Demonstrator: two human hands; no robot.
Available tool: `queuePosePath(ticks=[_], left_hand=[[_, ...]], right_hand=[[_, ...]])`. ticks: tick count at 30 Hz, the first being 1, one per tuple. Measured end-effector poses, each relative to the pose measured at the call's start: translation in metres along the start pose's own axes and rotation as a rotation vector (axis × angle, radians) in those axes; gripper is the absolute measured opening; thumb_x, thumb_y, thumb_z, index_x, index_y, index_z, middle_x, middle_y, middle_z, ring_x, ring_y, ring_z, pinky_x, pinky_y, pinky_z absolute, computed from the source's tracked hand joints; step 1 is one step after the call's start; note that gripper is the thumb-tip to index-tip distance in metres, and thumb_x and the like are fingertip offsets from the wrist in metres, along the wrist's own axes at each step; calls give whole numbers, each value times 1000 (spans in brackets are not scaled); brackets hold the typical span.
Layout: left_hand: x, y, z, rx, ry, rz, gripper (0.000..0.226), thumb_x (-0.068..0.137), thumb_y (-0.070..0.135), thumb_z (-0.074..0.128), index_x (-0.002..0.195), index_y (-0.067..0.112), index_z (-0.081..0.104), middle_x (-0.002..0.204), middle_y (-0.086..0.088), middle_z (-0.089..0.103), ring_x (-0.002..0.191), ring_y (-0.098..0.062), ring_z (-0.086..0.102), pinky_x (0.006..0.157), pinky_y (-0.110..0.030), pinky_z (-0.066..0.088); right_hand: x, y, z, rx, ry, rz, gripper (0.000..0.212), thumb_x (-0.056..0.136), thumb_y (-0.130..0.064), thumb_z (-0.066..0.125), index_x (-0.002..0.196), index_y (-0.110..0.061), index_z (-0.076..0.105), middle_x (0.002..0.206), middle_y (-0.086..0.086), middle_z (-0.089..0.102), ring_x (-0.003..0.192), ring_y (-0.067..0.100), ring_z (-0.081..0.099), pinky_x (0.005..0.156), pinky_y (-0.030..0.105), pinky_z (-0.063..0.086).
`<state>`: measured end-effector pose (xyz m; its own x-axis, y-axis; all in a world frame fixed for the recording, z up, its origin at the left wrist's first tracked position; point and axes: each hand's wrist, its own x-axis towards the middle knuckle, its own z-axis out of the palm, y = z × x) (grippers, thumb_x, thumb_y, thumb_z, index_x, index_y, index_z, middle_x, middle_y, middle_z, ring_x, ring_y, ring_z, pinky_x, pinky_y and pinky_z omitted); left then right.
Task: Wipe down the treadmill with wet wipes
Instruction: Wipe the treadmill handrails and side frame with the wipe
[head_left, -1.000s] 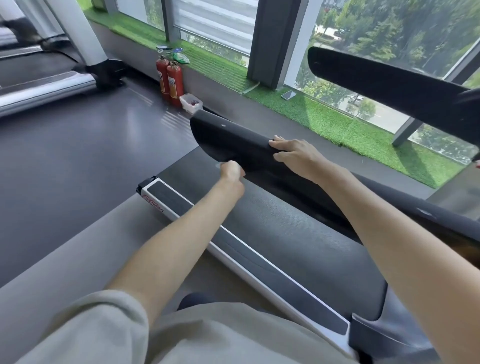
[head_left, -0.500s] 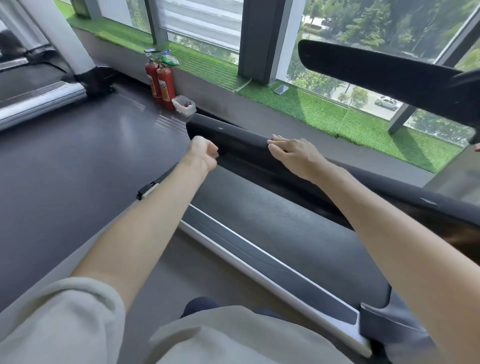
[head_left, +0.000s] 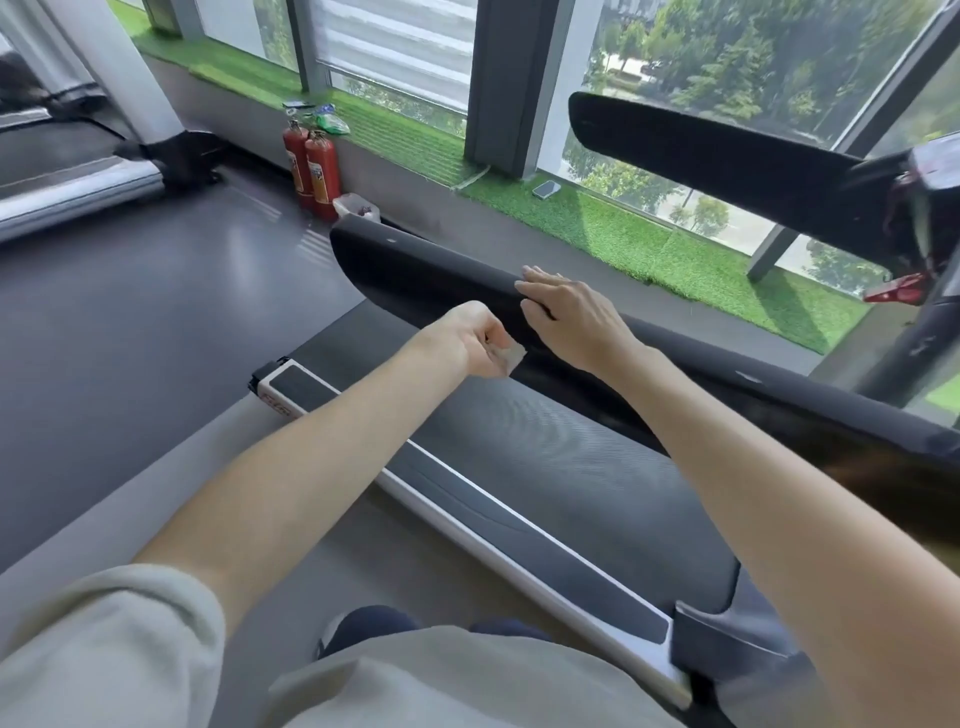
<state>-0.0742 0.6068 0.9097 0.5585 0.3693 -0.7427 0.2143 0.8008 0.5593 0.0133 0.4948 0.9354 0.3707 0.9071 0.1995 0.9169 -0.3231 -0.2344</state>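
The treadmill lies below me, its dark belt (head_left: 545, 457) flanked by a white-edged side rail (head_left: 467, 499). A long black padded handrail (head_left: 415, 265) runs across the middle of the view. My left hand (head_left: 475, 338) grips a small greyish wet wipe (head_left: 509, 357) against the handrail's near face. My right hand (head_left: 566, 312) rests flat on top of the handrail just to the right, fingers straight. A second black handrail (head_left: 701, 150) juts in at the upper right.
Two red fire extinguishers (head_left: 311, 166) and a small clear box (head_left: 358, 207) stand by the wall. A phone (head_left: 546, 188) lies on the green turf ledge (head_left: 623, 234). Another treadmill (head_left: 78, 182) sits at the left. Dark floor (head_left: 130, 312) spreads between.
My left hand swept left along the handrail toward its end, then came back right and now sits beside my right hand with the wipe showing. The right hand stayed on the rail.
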Motion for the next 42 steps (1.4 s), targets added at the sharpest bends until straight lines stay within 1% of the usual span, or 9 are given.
queuePosePath(ticks=[4, 7, 15, 20, 25, 28, 32, 37, 42], left_hand=[[5, -29, 22, 9, 52, -60, 116, 36, -28, 37, 143, 17, 36, 146, -6, 33, 122, -22, 43, 80, -36, 45], [-6, -53, 48, 95, 19, -82, 90, 54, -26, 36, 137, 9, 40, 139, -14, 38, 109, -33, 46, 71, -42, 47], [-31, -95, 102, 163, -18, -195, 22, 85, -12, 30, 91, -7, 50, 125, -14, 45, 123, -30, 45, 106, -40, 33], [-47, -114, 130, 219, -160, -239, 25, 89, -11, 32, 106, -3, 48, 124, -15, 38, 129, -30, 38, 109, -46, 27], [-63, -132, 153, 226, -225, -256, 6, 91, -1, 53, 92, -6, 55, 126, -7, 47, 122, -29, 46, 108, -34, 34], [-75, -146, 159, 385, -231, -122, 27, 83, 9, 71, 105, 8, 56, 99, -1, 53, 117, -26, 54, 97, -31, 42], [-75, -157, 192, 335, -329, -242, 15, 88, -13, 34, 90, -7, 48, 125, -19, 33, 129, -39, 34, 105, -57, 31], [-67, -181, 222, 423, -366, -239, 18, 82, -12, 48, 99, -5, 51, 127, -10, 48, 113, -29, 49, 105, -39, 38], [-81, -191, 245, 444, -366, -230, 48, 80, -13, 33, 127, -8, 42, 132, -24, 44, 117, -41, 47, 89, -57, 38]], right_hand=[[-31, 18, -11, -19, 98, 26, 37, 100, -14, 38, 131, -7, 56, 148, 8, 41, 140, 17, 33, 118, 30, 20], [-64, 33, -17, -61, 184, 110, 37, 99, -12, 40, 132, -4, 54, 147, 12, 41, 139, 20, 34, 116, 27, 18], [-164, 48, -1, -236, 542, 459, 41, 84, -5, 42, 119, 2, 62, 125, 19, 60, 116, 34, 56, 105, 38, 37], [-212, 42, 15, -227, 611, 747, 36, 77, -5, 47, 107, -2, 67, 91, 10, 65, 85, 31, 59, 80, 38, 44], [-231, 46, 16, -126, 606, 943, 33, 84, 0, 51, 115, -2, 64, 100, 14, 66, 92, 34, 58, 81, 41, 44], [-238, 54, 8, -96, 610, 1005, 36, 88, -3, 51, 124, -4, 58, 112, 14, 63, 103, 32, 54, 90, 38, 40], [-248, 70, -4, -17, 598, 1013, 41, 88, -5, 52, 129, -7, 53, 115, 13, 59, 106, 29, 50, 89, 38, 42], [-260, 91, -21, 36, 611, 1013, 42, 88, -5, 54, 129, -9, 51, 116, 13, 58, 107, 28, 49, 89, 42, 45], [-273, 110, -34, 127, 627, 1046, 33, 92, -7, 48, 124, -8, 53, 113, 12, 58, 107, 27, 48, 86, 44, 47]])
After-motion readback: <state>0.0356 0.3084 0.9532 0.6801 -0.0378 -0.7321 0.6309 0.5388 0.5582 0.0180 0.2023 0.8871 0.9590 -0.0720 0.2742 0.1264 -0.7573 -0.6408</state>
